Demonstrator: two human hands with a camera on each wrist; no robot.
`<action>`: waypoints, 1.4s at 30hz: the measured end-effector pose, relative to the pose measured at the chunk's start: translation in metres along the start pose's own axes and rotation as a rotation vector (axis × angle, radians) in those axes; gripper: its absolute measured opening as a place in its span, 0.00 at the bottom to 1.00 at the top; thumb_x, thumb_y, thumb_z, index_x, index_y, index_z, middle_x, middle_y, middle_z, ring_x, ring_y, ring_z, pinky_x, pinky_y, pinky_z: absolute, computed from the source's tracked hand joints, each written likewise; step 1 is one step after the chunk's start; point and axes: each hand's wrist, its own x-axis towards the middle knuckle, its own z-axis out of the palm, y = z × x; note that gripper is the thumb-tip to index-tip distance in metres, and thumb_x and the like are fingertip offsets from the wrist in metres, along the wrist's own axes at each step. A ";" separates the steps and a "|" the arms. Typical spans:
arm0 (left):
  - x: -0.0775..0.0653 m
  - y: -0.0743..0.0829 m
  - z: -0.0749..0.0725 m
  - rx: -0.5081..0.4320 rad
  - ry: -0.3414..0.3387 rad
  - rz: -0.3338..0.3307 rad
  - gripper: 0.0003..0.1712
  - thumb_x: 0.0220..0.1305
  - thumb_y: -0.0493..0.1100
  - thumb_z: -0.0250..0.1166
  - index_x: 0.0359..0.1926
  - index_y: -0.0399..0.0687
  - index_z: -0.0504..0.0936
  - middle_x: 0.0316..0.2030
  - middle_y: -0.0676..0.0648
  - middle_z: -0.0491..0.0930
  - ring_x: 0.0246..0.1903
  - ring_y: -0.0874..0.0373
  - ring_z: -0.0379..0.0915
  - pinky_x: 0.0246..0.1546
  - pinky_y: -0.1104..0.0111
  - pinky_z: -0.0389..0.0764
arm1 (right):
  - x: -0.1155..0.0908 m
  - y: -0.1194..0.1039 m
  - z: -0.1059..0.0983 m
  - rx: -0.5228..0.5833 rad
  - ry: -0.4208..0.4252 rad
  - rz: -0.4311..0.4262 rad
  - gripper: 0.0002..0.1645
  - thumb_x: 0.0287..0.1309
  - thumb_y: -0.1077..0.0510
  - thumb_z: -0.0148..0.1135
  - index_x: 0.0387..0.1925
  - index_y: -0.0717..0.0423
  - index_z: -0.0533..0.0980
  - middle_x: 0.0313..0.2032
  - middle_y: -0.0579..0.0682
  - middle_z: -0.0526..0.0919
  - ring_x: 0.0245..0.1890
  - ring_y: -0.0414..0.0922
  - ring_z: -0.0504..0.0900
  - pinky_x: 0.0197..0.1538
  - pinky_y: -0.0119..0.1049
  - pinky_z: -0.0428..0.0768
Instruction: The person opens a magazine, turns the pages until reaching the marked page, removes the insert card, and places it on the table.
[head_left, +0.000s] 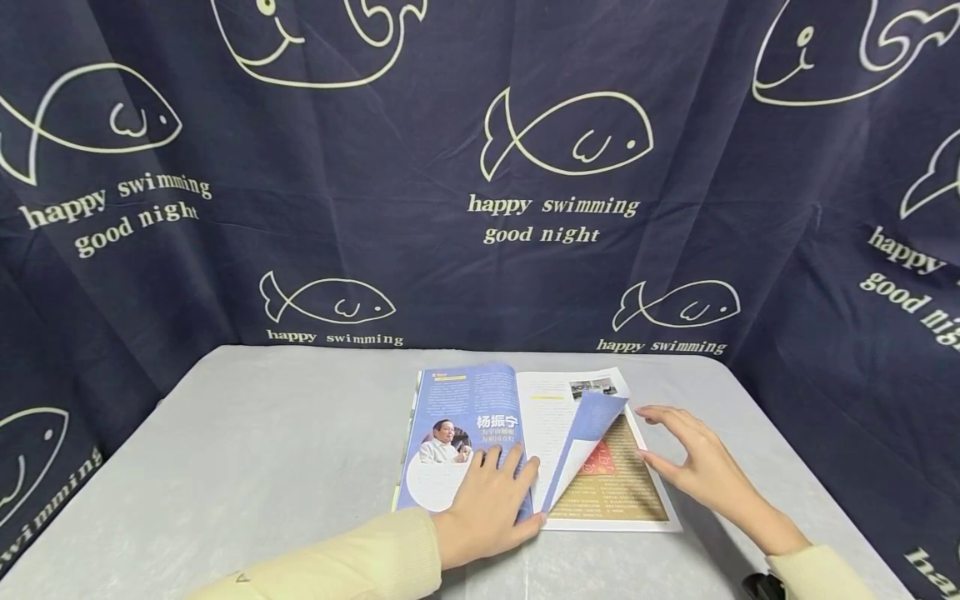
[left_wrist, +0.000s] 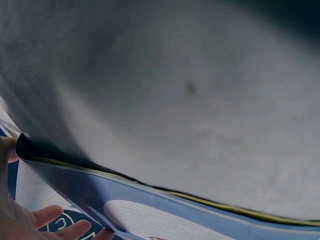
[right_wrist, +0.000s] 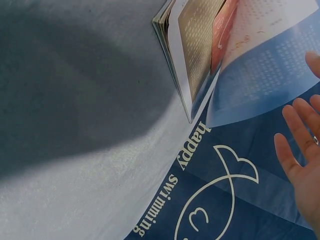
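Note:
A magazine lies spread on the table, with a blue page bearing a portrait photo on its left side. My left hand rests on that side near the spine, fingers spread and fairly straight. On the right side, one leaf stands partly lifted and curls over toward the spine, baring a brown page with a red patch. Just off the magazine's right edge is my right hand, thumb and fingers parted around nothing. In the right wrist view its fingers are extended near the curled leaf.
The grey-covered table extends on both sides of the magazine. A dark blue curtain with fish drawings and lettering hangs behind the table and along both sides. A black object shows at the right sleeve's cuff.

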 end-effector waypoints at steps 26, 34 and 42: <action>0.000 -0.002 -0.001 -0.094 0.201 0.014 0.61 0.46 0.68 0.60 0.71 0.44 0.40 0.71 0.36 0.36 0.68 0.40 0.42 0.61 0.50 0.60 | -0.003 0.001 0.015 -0.034 -0.137 0.048 0.29 0.31 0.61 0.74 0.42 0.59 0.77 0.41 0.49 0.82 0.43 0.47 0.76 0.51 0.27 0.65; -0.001 -0.002 0.000 -0.091 0.191 0.036 0.52 0.49 0.66 0.59 0.70 0.51 0.50 0.71 0.37 0.34 0.69 0.37 0.37 0.60 0.45 0.57 | -0.001 0.003 0.022 -0.044 -0.158 0.006 0.28 0.32 0.59 0.74 0.42 0.60 0.77 0.40 0.49 0.82 0.41 0.48 0.79 0.47 0.35 0.70; -0.001 -0.003 -0.001 -0.089 0.144 0.077 0.42 0.54 0.61 0.56 0.69 0.58 0.55 0.71 0.40 0.37 0.69 0.38 0.35 0.60 0.42 0.54 | 0.005 0.006 0.029 -0.032 -0.214 -0.021 0.27 0.35 0.61 0.73 0.43 0.60 0.76 0.41 0.51 0.82 0.42 0.48 0.78 0.45 0.41 0.73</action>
